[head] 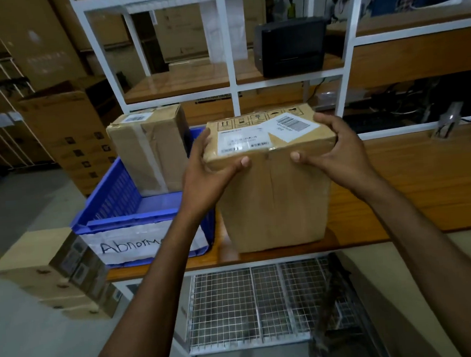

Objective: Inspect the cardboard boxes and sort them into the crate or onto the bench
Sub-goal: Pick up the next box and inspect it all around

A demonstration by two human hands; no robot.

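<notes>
1. Gripped cardboard box by its top edge with left hand and right hand, upright on bench just right of blue crate.
2. Hid end of crate's label behind left forearm.
3. Noted taped box upright inside crate.

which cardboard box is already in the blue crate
The taped box standing in the blue crate; the held box, between left hand and right hand, is over the bench.

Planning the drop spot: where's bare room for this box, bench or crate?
Bare: bench top right of the held box, back to the white rack rail; blue crate floor in front of the taped box. Crowded: gap between crate and held box, filled by the left hand.
</notes>
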